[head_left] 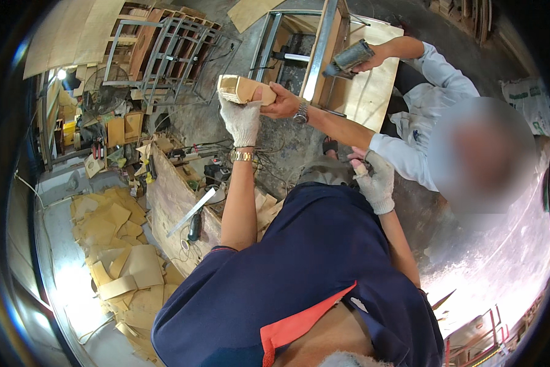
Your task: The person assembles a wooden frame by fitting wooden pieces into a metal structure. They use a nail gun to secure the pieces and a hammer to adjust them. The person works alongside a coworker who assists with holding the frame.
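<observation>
My left hand (240, 120), in a white knitted glove, is raised and grips a pale wooden block (239, 88) with a rounded end. A co-worker's hand (281, 101), with a watch on the wrist, touches the block's right end at the same time. My right hand (376, 185) wears a similar glove with bare fingertips. It hangs near my waist with its fingers loosely apart, and I see nothing held in it. In the co-worker's other hand (376, 59) is a boxy grey-green object (351, 57), whose kind I cannot make out.
Ahead stands a wood-and-metal frame (314, 58) beside a plywood sheet (366, 85). Metal racks (164, 55) are at the far left. Cables (265, 150) lie on the floor. A board (177, 202) carries a metal ruler (192, 211); tan offcuts (122, 269) are heaped lower left.
</observation>
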### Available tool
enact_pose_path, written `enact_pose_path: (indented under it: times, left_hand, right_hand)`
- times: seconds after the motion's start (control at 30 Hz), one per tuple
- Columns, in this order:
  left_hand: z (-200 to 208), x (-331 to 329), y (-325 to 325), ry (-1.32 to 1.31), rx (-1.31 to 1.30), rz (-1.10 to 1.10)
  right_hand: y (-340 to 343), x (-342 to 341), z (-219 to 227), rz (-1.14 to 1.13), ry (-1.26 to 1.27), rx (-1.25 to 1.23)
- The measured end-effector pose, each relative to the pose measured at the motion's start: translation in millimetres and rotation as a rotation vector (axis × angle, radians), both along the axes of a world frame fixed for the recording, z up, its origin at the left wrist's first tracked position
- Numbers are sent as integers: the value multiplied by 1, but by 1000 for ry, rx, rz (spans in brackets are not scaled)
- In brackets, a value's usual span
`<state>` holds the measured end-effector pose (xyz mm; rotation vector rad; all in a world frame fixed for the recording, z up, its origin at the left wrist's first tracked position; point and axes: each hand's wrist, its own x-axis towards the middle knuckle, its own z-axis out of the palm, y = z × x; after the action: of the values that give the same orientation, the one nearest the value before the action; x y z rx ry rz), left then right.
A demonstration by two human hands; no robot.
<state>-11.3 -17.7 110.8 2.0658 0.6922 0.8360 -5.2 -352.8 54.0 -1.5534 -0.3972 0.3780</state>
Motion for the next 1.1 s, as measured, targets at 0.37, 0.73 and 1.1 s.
enact_pose_path:
  times: [0.37,0.73,1.1]
  left_hand:
    - [5,-6,-8,7,-77,-43]
    - [-3,-22,-6,37,-88,-4]
    - [1,-34,-9,185,-113,26]
  right_hand:
    - [98,52,33,416,87,46]
    - [192,76,19,556,158,113]
    - [194,86,16,638,415,424]
